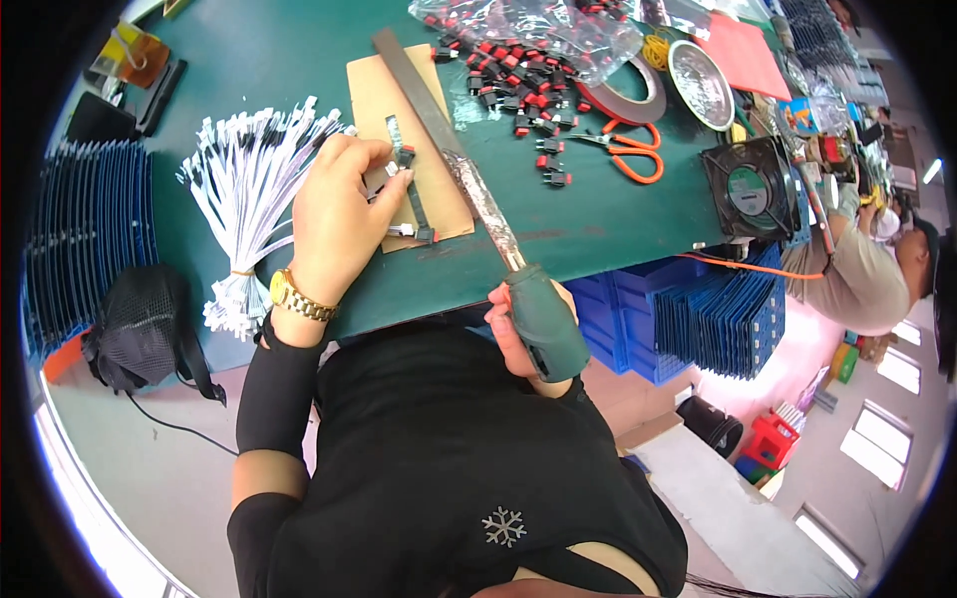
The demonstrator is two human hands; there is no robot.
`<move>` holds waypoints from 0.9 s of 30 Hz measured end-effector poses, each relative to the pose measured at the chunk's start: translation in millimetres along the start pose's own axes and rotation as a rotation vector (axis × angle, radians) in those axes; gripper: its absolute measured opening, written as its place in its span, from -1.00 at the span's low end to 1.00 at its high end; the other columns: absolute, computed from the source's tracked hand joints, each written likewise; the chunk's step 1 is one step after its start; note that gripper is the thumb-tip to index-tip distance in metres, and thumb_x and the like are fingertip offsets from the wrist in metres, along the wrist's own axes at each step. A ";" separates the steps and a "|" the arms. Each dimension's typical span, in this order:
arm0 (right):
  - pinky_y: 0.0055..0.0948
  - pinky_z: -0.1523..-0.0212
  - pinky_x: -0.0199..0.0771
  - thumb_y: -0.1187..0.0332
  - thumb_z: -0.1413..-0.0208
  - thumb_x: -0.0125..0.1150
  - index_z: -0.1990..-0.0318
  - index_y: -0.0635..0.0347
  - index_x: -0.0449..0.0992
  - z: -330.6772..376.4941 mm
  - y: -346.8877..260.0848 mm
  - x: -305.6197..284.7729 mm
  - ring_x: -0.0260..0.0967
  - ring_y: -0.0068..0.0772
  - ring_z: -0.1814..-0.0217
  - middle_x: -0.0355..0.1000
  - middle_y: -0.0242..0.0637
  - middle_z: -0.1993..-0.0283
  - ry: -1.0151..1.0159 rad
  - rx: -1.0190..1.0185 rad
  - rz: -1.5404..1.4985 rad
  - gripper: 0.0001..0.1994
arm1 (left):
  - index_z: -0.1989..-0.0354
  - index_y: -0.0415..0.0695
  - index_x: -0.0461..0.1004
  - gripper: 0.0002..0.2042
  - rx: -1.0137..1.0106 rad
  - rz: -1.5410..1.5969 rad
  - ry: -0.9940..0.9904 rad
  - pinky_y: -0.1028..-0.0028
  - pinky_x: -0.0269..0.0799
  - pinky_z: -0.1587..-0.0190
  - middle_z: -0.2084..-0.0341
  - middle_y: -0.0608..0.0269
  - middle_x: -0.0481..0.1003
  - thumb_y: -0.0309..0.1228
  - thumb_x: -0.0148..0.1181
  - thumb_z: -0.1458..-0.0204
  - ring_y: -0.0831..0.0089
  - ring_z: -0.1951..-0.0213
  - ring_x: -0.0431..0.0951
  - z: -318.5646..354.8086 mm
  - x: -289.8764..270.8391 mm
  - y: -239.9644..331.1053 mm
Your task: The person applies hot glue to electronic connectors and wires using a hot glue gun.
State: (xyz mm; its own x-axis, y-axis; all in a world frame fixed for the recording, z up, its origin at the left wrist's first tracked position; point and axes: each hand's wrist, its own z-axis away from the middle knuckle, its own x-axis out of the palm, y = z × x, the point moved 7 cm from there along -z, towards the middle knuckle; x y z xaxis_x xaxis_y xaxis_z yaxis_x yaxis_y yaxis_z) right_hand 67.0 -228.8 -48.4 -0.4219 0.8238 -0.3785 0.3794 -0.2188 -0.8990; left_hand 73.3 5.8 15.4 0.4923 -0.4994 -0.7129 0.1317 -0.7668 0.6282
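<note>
My left hand (344, 204) is closed in a pinch over a brown cardboard piece (446, 194). Its thumb and fingertips are on a small black connector (404, 156) with a white lead. Below that, another black-and-red connector (427, 235) lies by a dark strip on the cardboard. My right hand (513, 334) is wrapped round the green handle of what looks like a soldering iron (548, 324). Its scorched metal shaft points up and left, toward a flat dark bar (409, 85) lying across the cardboard. Beside my left hand lies a tied bundle of white cables (254, 189).
Loose black-and-red connectors (513, 85) are heaped beyond the cardboard, near orange-handled scissors (633, 154), a tape roll (638, 95) and a metal bowl (701, 85). A black fan (753, 189) stands at the right. Blue racks (95, 234) flank the left. Another person (857, 274) sits at right.
</note>
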 end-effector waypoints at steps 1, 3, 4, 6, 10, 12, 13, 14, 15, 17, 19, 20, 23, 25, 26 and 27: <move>-0.55 0.39 0.45 0.45 0.03 0.23 0.18 0.37 0.41 0.7 1.6 -0.3 0.39 -0.52 0.45 0.39 -0.17 0.29 0.008 -0.002 -0.002 -0.74 | 0.40 -0.25 0.50 -0.87 0.009 -0.002 -0.001 0.56 0.26 0.53 0.56 0.31 0.36 -0.51 0.30 0.13 0.56 0.63 0.31 0.8 2.7 0.3; -0.55 0.38 0.45 0.47 0.03 0.24 0.16 0.38 0.39 1.9 4.2 -1.0 0.38 -0.50 0.46 0.39 -0.16 0.31 0.033 -0.014 -0.068 -0.72 | 0.37 -0.25 0.53 -0.85 0.033 -0.030 0.016 0.56 0.28 0.51 0.55 0.30 0.41 -0.51 0.31 0.13 0.57 0.62 0.33 2.3 5.7 -1.2; -0.55 0.38 0.45 0.47 0.03 0.24 0.16 0.38 0.39 0.0 0.9 2.8 0.38 -0.50 0.46 0.39 -0.16 0.31 0.040 -0.015 -0.069 -0.72 | 0.37 -0.25 0.53 -0.85 0.040 -0.030 0.014 0.56 0.28 0.51 0.55 0.30 0.41 -0.51 0.31 0.13 0.57 0.62 0.33 1.9 7.7 -3.1; -0.51 0.37 0.45 0.47 -0.03 0.16 0.05 0.39 0.32 -3.4 -3.8 -1.0 0.39 -0.46 0.46 0.40 -0.10 0.30 0.256 0.010 -0.507 -0.67 | 0.33 -0.27 0.55 -0.83 -0.088 0.086 -0.025 0.58 0.31 0.49 0.57 0.29 0.45 -0.49 0.31 0.11 0.60 0.60 0.37 0.5 12.0 -16.2; -0.43 0.36 0.41 0.46 -0.13 0.01 -0.14 0.39 0.14 -9.9 2.4 -6.5 0.39 -0.39 0.49 0.40 0.03 0.25 0.128 0.136 -0.688 -0.57 | 0.33 -0.30 0.55 -0.85 -0.184 0.155 -0.069 0.61 0.31 0.48 0.60 0.29 0.47 -0.47 0.26 0.05 0.65 0.58 0.38 -2.1 8.6 -25.7; -0.40 0.36 0.44 0.46 -0.14 -0.01 -0.16 0.37 0.13 -12.5 -1.3 -11.3 0.39 -0.39 0.49 0.40 0.03 0.25 0.212 0.142 -0.732 -0.56 | 0.36 -0.28 0.56 -0.86 -0.368 0.251 -0.103 0.56 0.32 0.47 0.56 0.22 0.52 -0.45 0.24 0.04 0.61 0.56 0.42 -0.1 9.0 -39.2; -0.39 0.35 0.44 0.43 -0.15 -0.02 -0.17 0.35 0.13 -14.4 -3.5 -13.0 0.38 -0.39 0.50 0.40 0.03 0.26 0.227 0.125 -0.748 -0.56 | 0.36 -0.28 0.56 -0.86 -0.364 0.251 -0.099 0.56 0.32 0.47 0.56 0.22 0.52 -0.45 0.24 0.04 0.61 0.56 0.42 -1.7 5.6 -41.6; -0.39 0.35 0.44 0.43 -0.15 -0.02 -0.17 0.35 0.13 -15.8 -6.1 -13.7 0.38 -0.39 0.50 0.40 0.03 0.26 0.225 0.119 -0.749 -0.56 | 0.34 -0.29 0.55 -0.85 -0.403 0.430 -0.148 0.59 0.30 0.46 0.57 0.30 0.50 -0.45 0.22 0.00 0.65 0.54 0.39 -2.6 7.7 -45.6; -0.37 0.35 0.45 0.39 -0.17 -0.03 -0.19 0.32 0.11 -17.0 -7.8 -13.5 0.38 -0.39 0.50 0.40 0.03 0.26 0.227 0.124 -0.852 -0.55 | 0.31 -0.31 0.54 -0.84 -0.440 0.608 -0.197 0.62 0.27 0.45 0.57 0.38 0.48 -0.44 0.20 -0.03 0.70 0.53 0.35 -2.6 9.4 -47.4; -0.36 0.34 0.46 0.35 -0.19 -0.04 -0.21 0.29 0.10 -22.7 -18.5 -10.8 0.38 -0.39 0.50 0.40 0.03 0.26 0.243 0.123 -0.956 -0.54 | 0.26 -0.31 0.52 -0.83 -0.430 0.714 -0.209 0.66 0.24 0.42 0.53 0.46 0.44 -0.43 0.17 -0.07 0.72 0.49 0.31 -1.9 4.5 -45.3; -0.36 0.34 0.47 0.27 -0.22 -0.04 -0.24 0.26 0.07 -32.5 -27.3 -2.5 0.38 -0.38 0.48 0.41 0.03 0.27 0.202 0.173 -1.096 -0.51 | 0.24 -0.28 0.52 -0.83 -0.405 0.850 -0.099 0.67 0.22 0.41 0.49 0.45 0.44 -0.42 0.15 -0.09 0.73 0.48 0.30 5.1 -6.0 -43.1; -0.35 0.33 0.47 0.30 -0.19 0.02 -0.25 0.26 0.07 -38.8 -28.8 2.9 0.41 -0.35 0.42 0.43 0.01 0.27 0.110 0.135 -1.138 -0.48 | 0.22 -0.27 0.48 -0.83 -0.367 0.813 -0.066 0.68 0.26 0.38 0.46 0.41 0.45 -0.42 0.11 -0.13 0.72 0.46 0.34 9.3 -11.0 -42.5; -0.39 0.32 0.48 0.36 -0.16 0.08 -0.23 0.28 0.10 -62.2 -44.2 15.5 0.44 -0.32 0.35 0.44 -0.01 0.25 -0.032 0.200 -0.953 -0.48 | 0.22 -0.26 0.45 -0.84 -0.262 1.012 -0.084 0.67 0.31 0.34 0.46 0.35 0.47 -0.42 0.06 -0.16 0.69 0.46 0.40 18.7 -21.5 -24.6; -0.46 0.36 0.48 0.48 -0.07 0.18 -0.19 0.30 0.14 -79.2 -61.5 20.9 0.46 -0.33 0.31 0.45 -0.05 0.23 -0.018 0.252 -0.979 -0.47 | 0.23 -0.25 0.44 -0.88 -0.246 1.066 -0.193 0.67 0.35 0.36 0.44 0.31 0.48 -0.46 0.06 -0.16 0.65 0.46 0.44 23.9 -28.0 -15.0; -0.50 0.39 0.46 0.53 -0.02 0.21 -0.18 0.30 0.15 -86.9 -69.5 25.2 0.46 -0.35 0.30 0.46 -0.07 0.23 -0.039 0.235 -0.907 -0.45 | 0.23 -0.26 0.45 -0.89 -0.223 1.003 -0.242 0.68 0.35 0.40 0.44 0.31 0.48 -0.49 0.07 -0.14 0.65 0.48 0.44 28.0 -30.3 -11.3; -0.55 0.42 0.45 0.58 0.02 0.24 -0.17 0.30 0.16 -93.0 -72.6 30.0 0.46 -0.38 0.30 0.46 -0.09 0.24 -0.057 0.219 -0.835 -0.43 | 0.24 -0.26 0.45 -0.90 -0.200 0.940 -0.291 0.68 0.35 0.43 0.44 0.30 0.47 -0.52 0.09 -0.11 0.65 0.49 0.44 29.7 -31.0 -7.5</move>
State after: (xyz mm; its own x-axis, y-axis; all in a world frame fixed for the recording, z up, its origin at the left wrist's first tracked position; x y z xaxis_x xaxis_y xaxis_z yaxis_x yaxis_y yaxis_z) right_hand 103.4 -139.6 26.0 -0.5347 0.7333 0.4200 -0.2387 0.3457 -0.9075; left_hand 31.6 15.1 23.6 0.2449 -0.9672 0.0679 -0.0468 0.0582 0.9972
